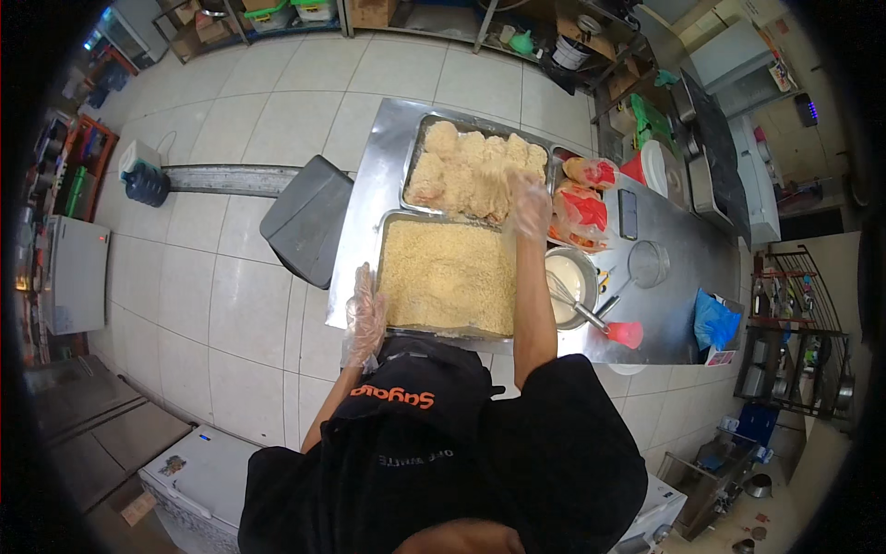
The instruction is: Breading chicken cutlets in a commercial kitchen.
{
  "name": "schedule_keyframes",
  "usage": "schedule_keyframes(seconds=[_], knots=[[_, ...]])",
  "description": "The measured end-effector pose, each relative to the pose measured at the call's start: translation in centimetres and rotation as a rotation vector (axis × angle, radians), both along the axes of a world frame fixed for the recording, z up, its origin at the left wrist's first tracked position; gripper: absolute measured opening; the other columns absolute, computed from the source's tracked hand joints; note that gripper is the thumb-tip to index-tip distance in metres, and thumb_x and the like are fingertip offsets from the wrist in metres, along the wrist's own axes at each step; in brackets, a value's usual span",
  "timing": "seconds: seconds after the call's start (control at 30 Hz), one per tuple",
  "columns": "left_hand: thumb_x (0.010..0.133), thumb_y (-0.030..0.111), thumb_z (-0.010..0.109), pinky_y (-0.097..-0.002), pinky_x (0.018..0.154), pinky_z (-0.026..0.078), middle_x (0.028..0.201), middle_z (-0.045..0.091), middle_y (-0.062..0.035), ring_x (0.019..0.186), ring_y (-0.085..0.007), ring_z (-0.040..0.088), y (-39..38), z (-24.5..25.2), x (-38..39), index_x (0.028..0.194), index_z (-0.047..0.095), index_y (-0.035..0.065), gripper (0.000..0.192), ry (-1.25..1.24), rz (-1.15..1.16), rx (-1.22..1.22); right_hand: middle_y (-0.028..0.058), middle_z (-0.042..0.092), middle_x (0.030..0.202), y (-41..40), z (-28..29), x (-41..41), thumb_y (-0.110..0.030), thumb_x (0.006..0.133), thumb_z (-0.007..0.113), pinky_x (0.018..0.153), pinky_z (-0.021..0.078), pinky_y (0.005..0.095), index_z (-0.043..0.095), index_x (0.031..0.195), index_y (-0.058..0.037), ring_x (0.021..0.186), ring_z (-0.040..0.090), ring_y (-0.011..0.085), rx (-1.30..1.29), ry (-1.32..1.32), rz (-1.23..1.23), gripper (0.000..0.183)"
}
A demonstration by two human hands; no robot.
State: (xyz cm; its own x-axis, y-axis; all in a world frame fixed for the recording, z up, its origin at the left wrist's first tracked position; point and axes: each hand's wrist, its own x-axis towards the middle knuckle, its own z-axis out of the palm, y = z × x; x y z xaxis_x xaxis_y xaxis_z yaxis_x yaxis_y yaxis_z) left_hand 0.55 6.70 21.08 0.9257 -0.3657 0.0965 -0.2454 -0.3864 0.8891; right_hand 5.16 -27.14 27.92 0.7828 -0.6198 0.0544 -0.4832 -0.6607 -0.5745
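Note:
My left hand (365, 315), in a clear plastic glove, rests with extended fingers against the left side of a metal tray (381, 266). Pale yellow breadcrumbs (446, 277) fill that tray. My right hand (529, 204), gloved the same way, reaches over the near right part of a second tray (408, 166) just beyond. Crumb-coated pieces of food (474, 163) lie packed in this far tray. A blurred streak of crumbs shows beside my right fingers, and whether they grip anything is hidden by blur.
On the steel table (367, 159), right of the trays, are a pot of pale batter (564, 277) with a whisk (578, 305), red-printed plastic bags (581, 208), a phone (628, 215), a strainer (649, 264) and a blue bag (716, 322). A grey bin (311, 221) stands left.

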Motion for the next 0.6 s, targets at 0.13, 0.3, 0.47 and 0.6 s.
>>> schedule_keyframes(seconds=[0.13,0.3,0.47,0.6], knots=[[0.090,0.003,0.040,-0.0320,0.106,0.021,0.144,0.023,-0.0162,0.132,-0.0251,0.025,0.7,1.1,0.2,0.140,0.014,-0.0004,0.056,0.033,-0.018,0.062,0.0166,0.062,0.094,-2.9,-7.2,6.8,-0.044,0.086,0.047,0.077,0.0447,0.0370,0.063,0.092,-0.0038,0.090,0.059,0.0283,-0.014,-0.124,-0.304,0.043],[0.093,0.008,0.038,-0.0315,0.108,0.017,0.145,0.020,-0.0138,0.134,-0.0238,0.020,0.0,2.8,-0.4,0.140,0.013,0.0008,0.054,0.093,0.002,0.010,0.0157,0.063,0.076,-6.4,-11.1,4.3,-0.036,0.082,0.050,0.075,0.0451,0.0385,0.063,0.075,-0.0070,0.080,0.061,0.0304,-0.069,0.000,-0.359,0.033],[0.096,0.013,0.032,-0.0317,0.110,0.013,0.146,0.017,-0.0123,0.135,-0.0223,0.014,-1.4,4.3,-2.4,0.141,0.010,0.0033,0.051,0.269,0.113,-0.098,0.0125,0.064,0.072,-7.5,-4.8,-6.7,-0.028,0.078,0.058,0.072,0.0464,0.0392,0.064,0.075,-0.0061,0.076,0.061,0.0298,-0.338,-0.242,-0.249,0.023],[0.096,0.015,0.034,-0.0330,0.110,0.013,0.146,0.017,-0.0126,0.135,-0.0232,0.015,-2.9,2.6,-3.3,0.141,0.010,0.0048,0.052,0.278,0.123,-0.100,0.0121,0.063,0.071,-9.3,-2.6,-14.8,-0.021,0.074,0.063,0.070,0.0472,0.0393,0.065,0.079,-0.0061,0.073,0.061,0.0296,-0.257,-0.446,-0.409,0.016]])
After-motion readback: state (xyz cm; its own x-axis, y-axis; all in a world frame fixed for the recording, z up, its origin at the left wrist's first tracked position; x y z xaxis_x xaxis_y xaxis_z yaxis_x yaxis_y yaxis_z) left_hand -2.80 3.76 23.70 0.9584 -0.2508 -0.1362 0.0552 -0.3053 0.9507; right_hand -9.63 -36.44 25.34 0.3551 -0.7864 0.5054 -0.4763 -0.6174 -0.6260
